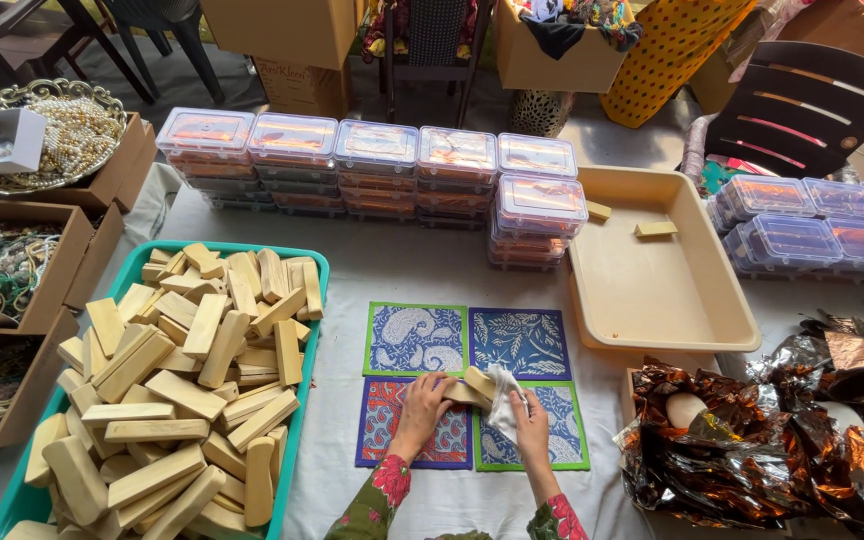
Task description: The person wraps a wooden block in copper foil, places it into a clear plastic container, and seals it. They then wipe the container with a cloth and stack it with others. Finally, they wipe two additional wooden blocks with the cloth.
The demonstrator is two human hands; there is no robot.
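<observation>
1. The left hand [422, 398] is gripping one end of a pale wooden block [472, 386], holding it just above four patterned mats [418, 338].
2. The right hand [530, 418] is closing on a white cloth [502, 400] — pressing it against the block's other end.
3. Left of the left hand, a teal tray [314, 262] is holding many similar blocks.
4. Beyond the right hand, a beige tray [652, 290] is holding two blocks — crinkled foil [812, 420] is lying to its right.

Pale tan wood blocks [167, 395] are seen in a teal tray [314, 262]. Four paisley/leaf mats [469, 385]: blue w/ green border, blue w/ dk border, red-blue w/ purple border, blue w/ green border. White cloth [502, 400] noted; beige tray [652, 290]; coppery-brown foil [802, 430]; floral red-green sleeves [382, 495].
</observation>
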